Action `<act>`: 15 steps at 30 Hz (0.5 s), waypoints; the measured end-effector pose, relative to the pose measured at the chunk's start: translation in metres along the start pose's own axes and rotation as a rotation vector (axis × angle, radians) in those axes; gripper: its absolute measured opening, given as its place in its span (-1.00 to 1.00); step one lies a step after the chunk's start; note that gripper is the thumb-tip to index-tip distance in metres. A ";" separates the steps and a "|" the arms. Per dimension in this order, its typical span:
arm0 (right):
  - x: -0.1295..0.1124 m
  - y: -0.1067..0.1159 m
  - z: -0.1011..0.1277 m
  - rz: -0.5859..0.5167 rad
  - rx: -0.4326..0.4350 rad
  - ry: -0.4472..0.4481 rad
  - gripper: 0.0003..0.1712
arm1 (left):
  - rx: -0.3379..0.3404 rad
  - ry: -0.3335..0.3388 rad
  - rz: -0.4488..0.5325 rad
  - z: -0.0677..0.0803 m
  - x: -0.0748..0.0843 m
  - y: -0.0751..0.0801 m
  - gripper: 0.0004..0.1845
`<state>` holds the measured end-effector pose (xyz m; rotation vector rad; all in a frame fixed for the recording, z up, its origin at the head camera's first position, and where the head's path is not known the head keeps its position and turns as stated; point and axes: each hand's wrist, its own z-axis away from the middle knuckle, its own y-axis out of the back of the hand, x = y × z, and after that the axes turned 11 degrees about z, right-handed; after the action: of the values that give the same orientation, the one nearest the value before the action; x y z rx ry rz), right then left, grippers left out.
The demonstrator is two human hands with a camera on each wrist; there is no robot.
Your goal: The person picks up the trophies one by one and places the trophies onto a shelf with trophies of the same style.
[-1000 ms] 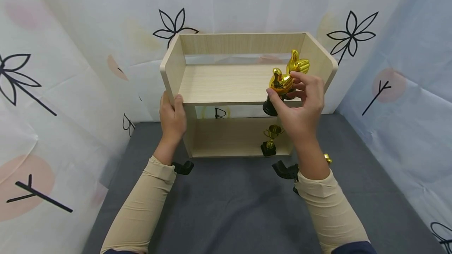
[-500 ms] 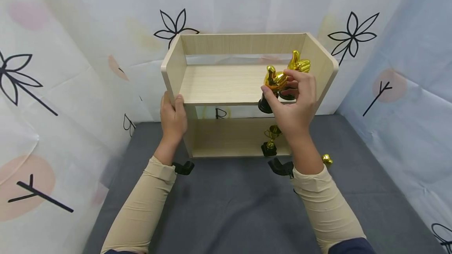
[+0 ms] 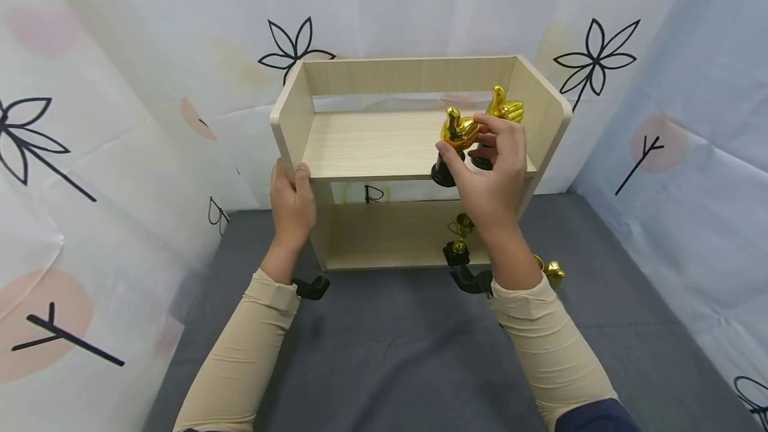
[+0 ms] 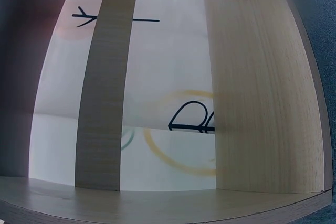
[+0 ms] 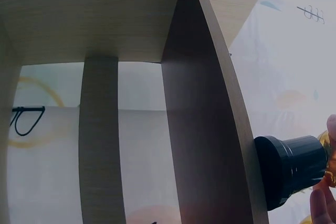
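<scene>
A gold thumbs-up trophy point(image 3: 457, 131) on a black base is pinched between the thumb and fingers of my right hand point(image 3: 495, 175). Its round base point(image 5: 289, 169) stands close at the upper board's front edge in the right wrist view. Behind it on the upper board is a second gold thumbs-up trophy point(image 3: 504, 105), partly covered by my fingers. My left hand point(image 3: 293, 209) grips the left side of the pale wooden shelf point(image 3: 360, 145), thumb in front and fingers round the outside. The left wrist view shows the lower compartment's side wall point(image 4: 262, 87).
A small gold cup trophy point(image 3: 459, 232) on a square black base stands at the right of the lower compartment. Small gold objects point(image 3: 555, 272) are on the grey tabletop point(image 3: 384, 352) beside my right wrist. Patterned white cloth point(image 3: 408, 12) hangs behind and at both sides.
My right hand has carried the thumbs-up trophy left and slightly up along the upper board's front edge. My left hand stays on the shelf's side.
</scene>
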<state>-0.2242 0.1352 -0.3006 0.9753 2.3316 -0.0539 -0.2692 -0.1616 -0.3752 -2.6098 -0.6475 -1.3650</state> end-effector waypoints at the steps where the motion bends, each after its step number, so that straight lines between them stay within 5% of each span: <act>1: 0.000 -0.001 0.000 -0.006 -0.002 -0.001 -0.32 | -0.002 -0.002 0.000 0.000 0.000 0.000 -0.47; 15: 0.004 -0.014 -0.004 -0.038 0.013 0.001 -0.33 | -0.004 0.001 -0.005 0.000 0.000 -0.001 -0.44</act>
<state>-0.2375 0.1287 -0.3020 0.9375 2.3539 -0.0833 -0.2692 -0.1609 -0.3754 -2.6119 -0.6524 -1.3702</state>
